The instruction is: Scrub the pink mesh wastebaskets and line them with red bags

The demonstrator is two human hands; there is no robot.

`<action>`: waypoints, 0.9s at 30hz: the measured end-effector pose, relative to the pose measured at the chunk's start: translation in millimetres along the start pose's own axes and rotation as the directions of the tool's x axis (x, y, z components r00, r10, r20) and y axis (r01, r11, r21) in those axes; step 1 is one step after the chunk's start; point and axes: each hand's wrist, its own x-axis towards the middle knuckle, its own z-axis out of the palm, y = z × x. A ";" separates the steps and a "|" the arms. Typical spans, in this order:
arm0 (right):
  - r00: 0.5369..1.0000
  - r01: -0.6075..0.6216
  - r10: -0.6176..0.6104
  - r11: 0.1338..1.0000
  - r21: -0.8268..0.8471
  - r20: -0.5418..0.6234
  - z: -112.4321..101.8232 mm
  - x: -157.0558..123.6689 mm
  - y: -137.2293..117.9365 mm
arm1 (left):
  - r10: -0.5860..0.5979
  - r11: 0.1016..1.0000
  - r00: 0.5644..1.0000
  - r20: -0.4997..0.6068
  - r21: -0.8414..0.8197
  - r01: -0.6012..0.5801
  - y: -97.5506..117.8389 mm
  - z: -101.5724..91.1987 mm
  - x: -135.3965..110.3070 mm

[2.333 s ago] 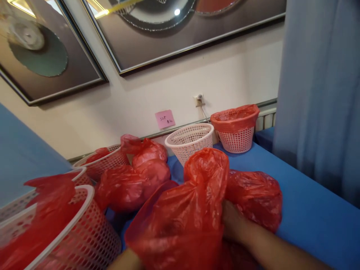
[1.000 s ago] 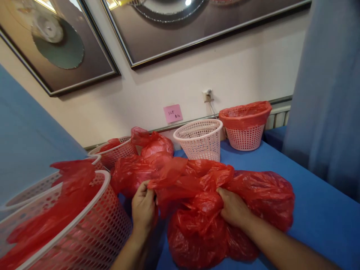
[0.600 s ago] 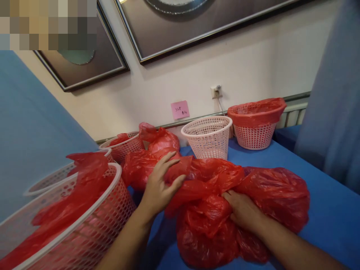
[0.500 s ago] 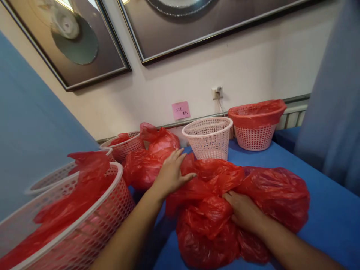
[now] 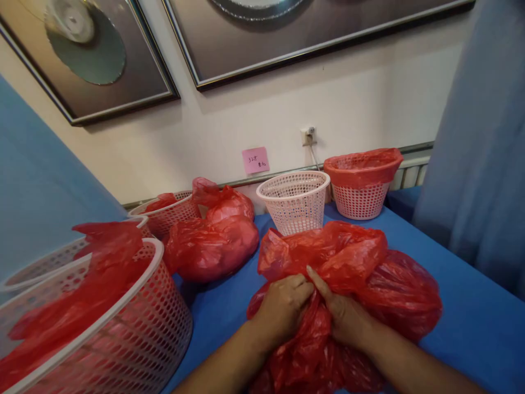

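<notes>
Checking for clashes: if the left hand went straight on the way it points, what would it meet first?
The crumpled red plastic bag that the left hand grips; the right hand lies close beside, though depth is unclear.

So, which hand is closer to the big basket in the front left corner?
Left. The left hand grips the red bag just right of the basket, with blue table between them. The right hand grips the same bag farther right, beyond the left hand.
</notes>
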 end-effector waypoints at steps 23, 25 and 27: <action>0.996 0.014 0.016 0.948 0.317 -0.091 -5.6 -2.5 16.9 | -0.567 0.251 0.800 0.195 -0.885 0.393 -70.7 -29.0 8.0; 0.987 -0.056 0.103 0.942 0.330 -0.127 -1.6 1.7 25.2 | -0.488 0.241 0.840 0.236 -0.889 0.390 -66.1 -22.0 3.9; 0.960 -0.118 0.200 0.925 0.361 -0.198 3.0 6.1 36.4 | -0.443 0.236 0.863 0.242 -0.898 0.372 -67.5 -25.8 -5.0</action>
